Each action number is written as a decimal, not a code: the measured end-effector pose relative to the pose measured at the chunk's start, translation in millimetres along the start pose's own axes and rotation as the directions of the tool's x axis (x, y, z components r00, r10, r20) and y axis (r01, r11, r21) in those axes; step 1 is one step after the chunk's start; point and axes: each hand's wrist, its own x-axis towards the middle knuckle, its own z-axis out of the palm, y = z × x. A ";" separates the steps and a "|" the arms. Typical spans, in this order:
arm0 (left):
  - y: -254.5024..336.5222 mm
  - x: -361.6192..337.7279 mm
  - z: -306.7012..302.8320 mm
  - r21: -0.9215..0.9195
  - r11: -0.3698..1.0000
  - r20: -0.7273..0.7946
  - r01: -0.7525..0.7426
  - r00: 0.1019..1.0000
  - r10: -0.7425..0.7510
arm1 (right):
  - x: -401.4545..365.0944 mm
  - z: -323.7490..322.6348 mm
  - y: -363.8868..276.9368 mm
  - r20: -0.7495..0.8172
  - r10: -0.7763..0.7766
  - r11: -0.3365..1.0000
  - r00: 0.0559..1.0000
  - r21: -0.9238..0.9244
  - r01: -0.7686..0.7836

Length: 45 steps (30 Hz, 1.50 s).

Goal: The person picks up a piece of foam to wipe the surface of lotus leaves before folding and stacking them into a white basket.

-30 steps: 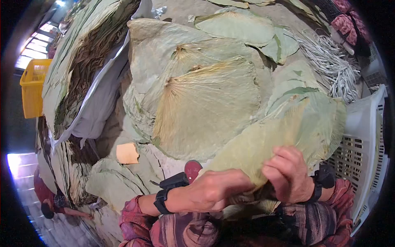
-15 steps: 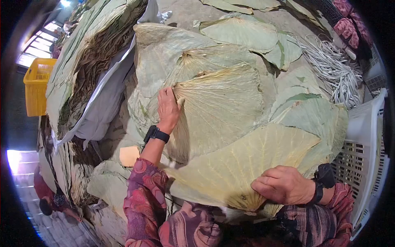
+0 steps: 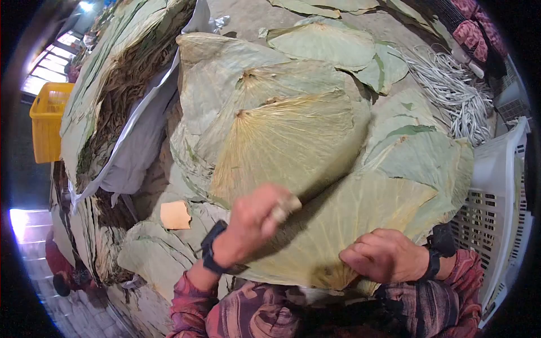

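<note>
Fingers [image 3: 365,249] of right hand [image 3: 386,256] pinch dry, veined, fan-shaped leaf [image 3: 349,217]; left hand [image 3: 256,217] blurred, grip unclear.

Floor [image 3: 248,17] w/ leaf piles [image 3: 293,141], white strips [image 3: 451,84]

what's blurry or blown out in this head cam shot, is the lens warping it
Head view: the left hand is smeared with blur, while the right hand and the dried leaf it grips look sharp; the floor patch at the left edge is blown out white; fisheye bends the white basket and darkens the corners.
</note>
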 end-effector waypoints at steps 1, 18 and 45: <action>30.9 1.5 -4.5 -0.054 0.998 0.064 -0.016 0.998 0.020 | -0.5 -4.2 -3.4 0.003 0.000 1.000 1.000 -0.001 0.000; -41.0 21.1 -15.1 -0.221 0.918 0.413 0.331 0.884 -0.219 | 4.8 -8.4 -4.0 0.038 -0.041 0.999 0.998 -0.029 0.043; 62.2 -13.0 2.0 -0.370 0.929 0.307 0.022 0.946 0.100 | 5.6 -8.0 -10.2 -0.197 0.053 0.993 0.979 0.116 -0.030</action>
